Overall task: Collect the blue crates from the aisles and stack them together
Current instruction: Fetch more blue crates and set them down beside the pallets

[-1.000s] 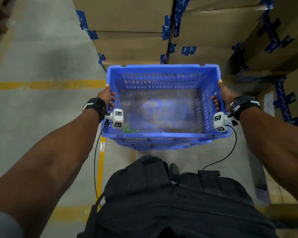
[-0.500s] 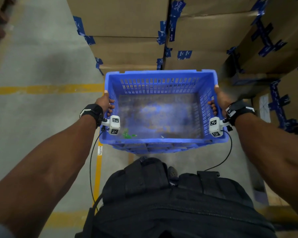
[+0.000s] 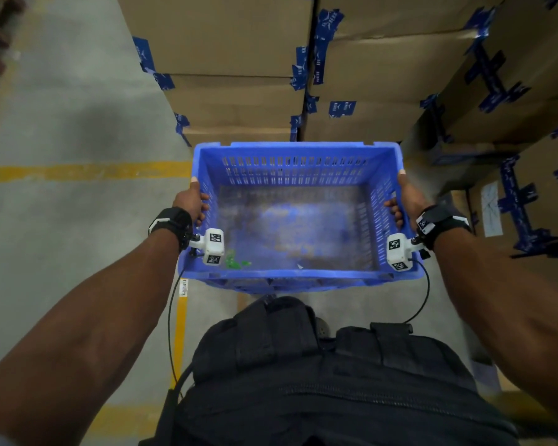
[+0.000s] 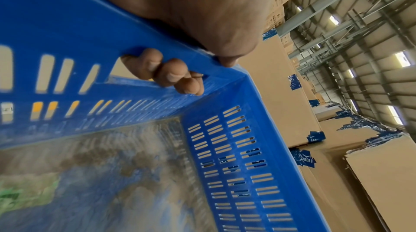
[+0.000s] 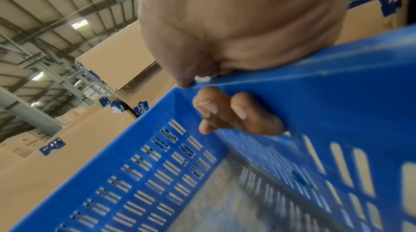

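I carry a blue slotted plastic crate [image 3: 297, 149] at waist height in front of me. My left hand [image 3: 194, 201] grips its left rim, thumb on top and fingers [image 4: 166, 73] curled through the handle slot. On the opposite rim my right hand [image 3: 403, 201] grips the same way, fingers [image 5: 225, 111] hooked through the slot. The crate [image 4: 245, 164] has a dusty floor and a small green scrap [image 3: 234, 260] near the left corner. Its far slotted wall [image 5: 157, 173] faces stacked cartons.
Stacked cardboard cartons [image 3: 239, 53] with blue tape rise straight ahead and along the right [image 3: 512, 91]. Grey concrete floor [image 3: 62, 252] with yellow lines [image 3: 78, 172] lies open to the left. A dark bag [image 3: 319, 381] hangs at my waist. Roof beams [image 4: 360, 22] show overhead.
The crate sits slightly lower in view, and the cartons ahead look nearer. Both hands keep the same grip on the rims.
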A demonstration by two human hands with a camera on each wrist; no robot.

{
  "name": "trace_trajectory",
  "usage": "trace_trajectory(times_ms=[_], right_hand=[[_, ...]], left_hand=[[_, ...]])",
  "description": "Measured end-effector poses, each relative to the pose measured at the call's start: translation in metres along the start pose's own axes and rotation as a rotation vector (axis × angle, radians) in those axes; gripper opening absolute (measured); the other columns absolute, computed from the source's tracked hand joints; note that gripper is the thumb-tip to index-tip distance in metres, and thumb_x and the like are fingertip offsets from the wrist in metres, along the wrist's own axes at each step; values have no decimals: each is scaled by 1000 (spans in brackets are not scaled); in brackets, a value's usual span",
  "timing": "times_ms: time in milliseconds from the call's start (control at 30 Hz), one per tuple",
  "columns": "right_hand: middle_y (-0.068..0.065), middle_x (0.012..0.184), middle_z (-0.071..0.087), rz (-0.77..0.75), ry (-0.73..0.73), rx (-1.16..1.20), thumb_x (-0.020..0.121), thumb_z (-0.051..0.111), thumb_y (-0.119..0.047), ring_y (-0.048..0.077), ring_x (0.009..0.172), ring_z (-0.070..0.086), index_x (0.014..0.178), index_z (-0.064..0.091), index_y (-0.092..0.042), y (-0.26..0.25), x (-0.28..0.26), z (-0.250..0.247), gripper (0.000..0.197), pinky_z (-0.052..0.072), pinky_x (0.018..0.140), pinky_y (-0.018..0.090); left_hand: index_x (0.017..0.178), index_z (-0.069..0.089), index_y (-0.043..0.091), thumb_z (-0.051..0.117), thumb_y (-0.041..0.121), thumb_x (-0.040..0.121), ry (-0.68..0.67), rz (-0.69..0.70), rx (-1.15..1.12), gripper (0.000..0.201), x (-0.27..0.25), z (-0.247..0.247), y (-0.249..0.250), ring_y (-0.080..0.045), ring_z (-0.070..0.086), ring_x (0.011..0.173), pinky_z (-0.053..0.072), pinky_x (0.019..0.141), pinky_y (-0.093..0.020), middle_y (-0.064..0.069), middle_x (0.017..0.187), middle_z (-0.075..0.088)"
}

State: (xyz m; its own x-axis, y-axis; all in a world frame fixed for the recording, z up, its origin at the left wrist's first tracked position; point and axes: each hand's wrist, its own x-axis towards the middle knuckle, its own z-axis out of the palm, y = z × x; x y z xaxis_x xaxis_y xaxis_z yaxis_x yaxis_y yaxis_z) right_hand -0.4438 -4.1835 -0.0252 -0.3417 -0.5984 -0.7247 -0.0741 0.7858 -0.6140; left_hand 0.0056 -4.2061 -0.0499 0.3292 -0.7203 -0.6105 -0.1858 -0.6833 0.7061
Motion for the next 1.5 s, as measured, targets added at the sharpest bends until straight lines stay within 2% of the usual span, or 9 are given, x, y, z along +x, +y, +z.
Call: trace_trajectory(times_ms=[133, 467, 600, 733, 1033, 1133, 1367, 1500], right_hand=[[2, 59, 29, -23, 29, -50, 85, 24, -88, 18, 44, 24, 73, 53, -8, -7, 4, 2, 85, 23, 47, 28], [2, 59, 27, -13, 27, -55, 85, 24, -87, 19, 46, 22, 71, 50, -10, -11, 9, 1, 83, 22, 48, 28], [2, 60, 25, -10, -2, -36, 86, 23, -87, 18, 47, 19, 71, 47, -11, -13, 7, -1, 81, 19, 49, 28], [2, 60, 23, -10, -25, -34, 87, 21, -85, 18, 48, 18, 70, 46, -11, -18, 5, 0, 81, 18, 50, 29], [1, 57, 26, 28, -31, -18, 83, 23, -89, 16, 43, 20, 71, 48, -11, -14, 3, -2, 83, 20, 46, 26], [3, 57, 27, 5, -32, -18, 86, 23, -87, 17, 40, 21, 72, 49, -9, -8, 1, 0, 84, 22, 45, 28], [4, 57, 31, -9, -26, -10, 87, 22, -85, 18, 43, 25, 71, 50, -8, -6, 2, 0, 84, 25, 44, 28], [5, 57, 33, -15, -23, -10, 87, 23, -86, 20, 44, 28, 74, 52, -6, -3, 4, 1, 86, 28, 45, 29]], left_hand=[[79, 54, 13, 26, 59, 104, 19, -5, -29, 59, -3, 3, -4, -18, 29, 49, 24, 49, -26, -4, 65, 43], [74, 50, 16, 27, 60, 103, 76, -21, -44, 57, 1, 7, -4, -18, 29, 46, 25, 50, -23, -2, 63, 43], [75, 48, 17, 27, 63, 101, 64, -23, -51, 57, 4, 5, -7, -17, 29, 40, 25, 47, -22, -1, 62, 42], [78, 46, 17, 26, 64, 101, 27, -33, -86, 56, 3, 3, -3, -16, 25, 45, 23, 48, -22, 0, 63, 38], [79, 47, 16, 25, 64, 101, -10, -44, -60, 57, 0, 0, -3, -18, 26, 47, 25, 47, -24, -3, 64, 38], [79, 46, 16, 25, 63, 102, -25, -53, -63, 56, 3, -3, -6, -19, 28, 48, 26, 46, -25, -3, 65, 38], [79, 51, 13, 27, 60, 103, 49, 17, -28, 58, -1, 0, -8, -19, 31, 50, 28, 48, -27, -5, 64, 42], [89, 57, 8, 27, 58, 104, 81, 39, 14, 60, 2, 1, -11, -21, 35, 49, 30, 48, -28, -5, 65, 45]])
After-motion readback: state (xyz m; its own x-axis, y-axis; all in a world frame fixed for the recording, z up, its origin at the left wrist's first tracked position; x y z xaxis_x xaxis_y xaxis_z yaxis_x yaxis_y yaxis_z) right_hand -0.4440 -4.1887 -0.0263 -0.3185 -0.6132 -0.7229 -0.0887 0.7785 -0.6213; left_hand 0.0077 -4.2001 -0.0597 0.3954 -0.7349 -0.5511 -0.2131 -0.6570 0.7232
